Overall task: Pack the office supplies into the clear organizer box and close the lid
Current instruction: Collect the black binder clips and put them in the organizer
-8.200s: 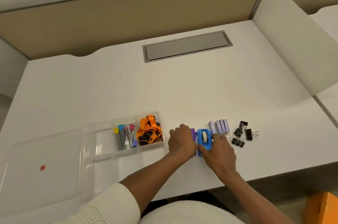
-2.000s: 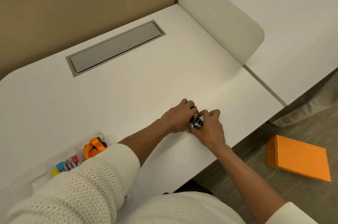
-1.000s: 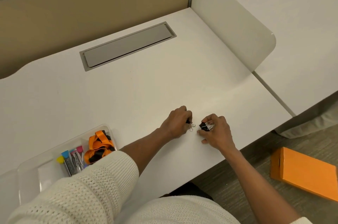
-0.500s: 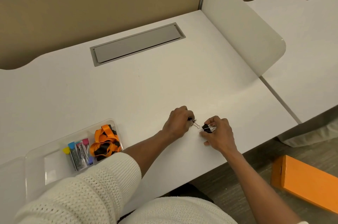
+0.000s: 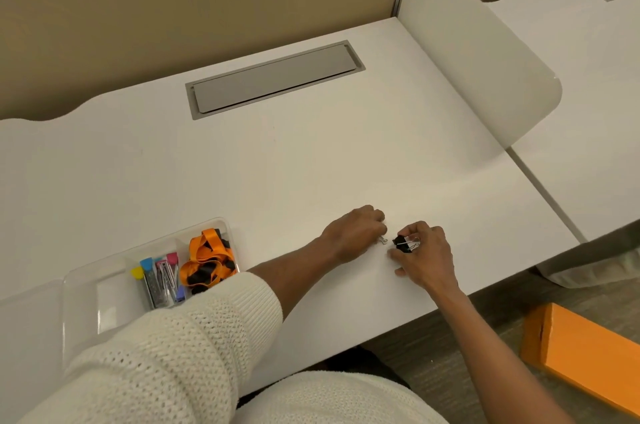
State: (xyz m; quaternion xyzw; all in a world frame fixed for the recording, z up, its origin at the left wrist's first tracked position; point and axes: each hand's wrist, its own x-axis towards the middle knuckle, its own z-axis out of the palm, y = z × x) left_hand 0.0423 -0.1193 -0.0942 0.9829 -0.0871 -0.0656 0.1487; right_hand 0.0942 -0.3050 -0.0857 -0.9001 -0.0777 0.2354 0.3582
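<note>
The clear organizer box (image 5: 104, 288) lies open at the desk's left front, partly behind my left sleeve. One compartment holds an orange lanyard (image 5: 207, 259); beside it are coloured-capped lead tubes (image 5: 157, 280). My left hand (image 5: 355, 233) rests on the desk in a fist, closed on binder clips, with a wire handle (image 5: 383, 241) sticking out. My right hand (image 5: 424, 257) sits just to its right, pinching black binder clips (image 5: 403, 243). The two hands are a small gap apart.
A grey cable hatch (image 5: 273, 79) is set into the white desk (image 5: 311, 160). A white divider panel (image 5: 474, 49) stands along the right side, with another desk beyond. An orange box (image 5: 585, 351) lies on the floor at lower right.
My hands have drawn slightly apart, each keeping its binder clips. The view has swung left, bringing more of the organizer box into sight.
</note>
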